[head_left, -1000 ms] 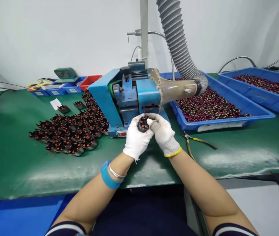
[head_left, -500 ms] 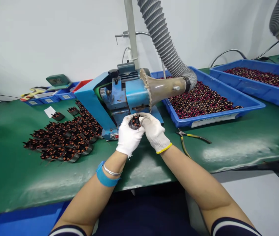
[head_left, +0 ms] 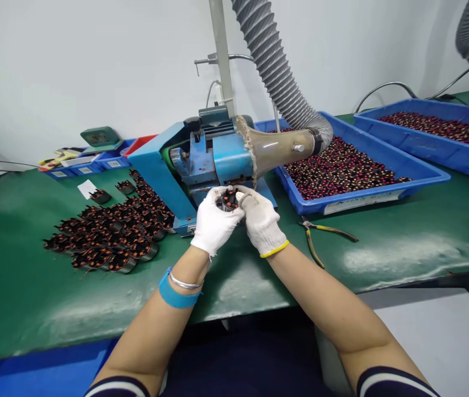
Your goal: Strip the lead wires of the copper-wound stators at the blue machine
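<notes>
Both hands wear white gloves and meet in front of a blue bench machine (head_left: 209,160). My left hand (head_left: 213,223) and my right hand (head_left: 262,220) are closed together on one small round coil part (head_left: 228,199) with copper windings, held just under the machine's front opening. A clear funnel (head_left: 278,148) on the machine's right joins a grey ribbed hose (head_left: 273,60). Left of the machine lies a heap of like coil parts (head_left: 108,234) on the green mat.
A blue tray (head_left: 367,198) full of small dark-red parts stands right of the machine, a second one (head_left: 437,132) behind it. Yellow-handled pliers (head_left: 321,234) lie on the mat by my right wrist. Small blue and red bins (head_left: 94,160) sit at the back left.
The hands keep hold of the coil part at the machine's front, turning it slightly. The camera has shifted, so the scene sits a little differently in view.
</notes>
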Available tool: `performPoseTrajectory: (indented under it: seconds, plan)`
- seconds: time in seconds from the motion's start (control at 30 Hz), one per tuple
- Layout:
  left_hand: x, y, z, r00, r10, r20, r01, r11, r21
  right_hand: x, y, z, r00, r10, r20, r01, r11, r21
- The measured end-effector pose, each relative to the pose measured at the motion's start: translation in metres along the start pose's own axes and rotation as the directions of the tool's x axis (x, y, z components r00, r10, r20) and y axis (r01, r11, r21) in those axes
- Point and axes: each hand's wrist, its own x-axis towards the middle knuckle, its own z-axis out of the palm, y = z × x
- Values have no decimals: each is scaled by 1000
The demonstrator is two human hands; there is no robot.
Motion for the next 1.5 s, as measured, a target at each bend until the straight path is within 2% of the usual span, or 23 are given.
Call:
performPoseTrajectory:
  seconds: [0.27,0.4,0.63,0.77,0.9,0.97,1.03,1.13,1.2,1.27,1.33,1.4,1.43,1.47,1.5]
  plan:
    - [-3,1,3,999,40,-7,-40,997,-62,-6,0,-4,989,-141,49,140,990,26]
    - [-3,3,5,1000,4,-25,-5,1000,-22,-5,-3,-4,995,-89,47,89,996,20]
    - [-3,1,8,999,1,-54,-6,996,-94,-3,-3,-5,995,-54,81,49,997,55]
    - [-2,1,9,999,-1,-46,-2,997,-71,-3,-3,-5,993,-71,98,65,996,62]
    - [-4,2,7,999,-14,-38,9,994,-112,-6,-5,-9,986,-119,116,121,993,-14]
    - [-11,3,1,1000,-11,-21,6,982,-191,-10,-7,-11,966,-215,142,234,963,-135]
    - [-22,5,-10,999,-49,11,49,948,-313,-16,-11,-12,914,-340,219,388,891,-235]
    - [-45,8,-34,970,-199,144,245,812,-529,-27,-13,-12,826,-417,379,520,824,-224]
    - [-65,7,-54,933,-264,244,359,701,-617,-32,-13,-13,807,-389,444,520,824,-224]
    - [-87,3,-77,919,-283,276,394,688,-610,-35,-12,-13,817,-352,457,505,819,-271]
    - [-113,-4,-105,919,-304,251,389,797,-461,-36,-11,-13,828,-338,448,498,811,-306]
    - [-141,-14,-136,929,-319,187,346,928,-138,-38,-10,-13,825,-338,453,500,809,-308]
    - [-153,-19,-154,936,-323,140,317,946,65,-40,-9,-13,817,-341,465,510,803,-308]
    - [-162,-25,-172,942,-324,82,294,920,259,-41,-8,-13,806,-351,477,528,790,-312]
    - [-169,-32,-191,944,-329,-1,299,857,420,-42,-7,-13,794,-358,492,547,773,-320]
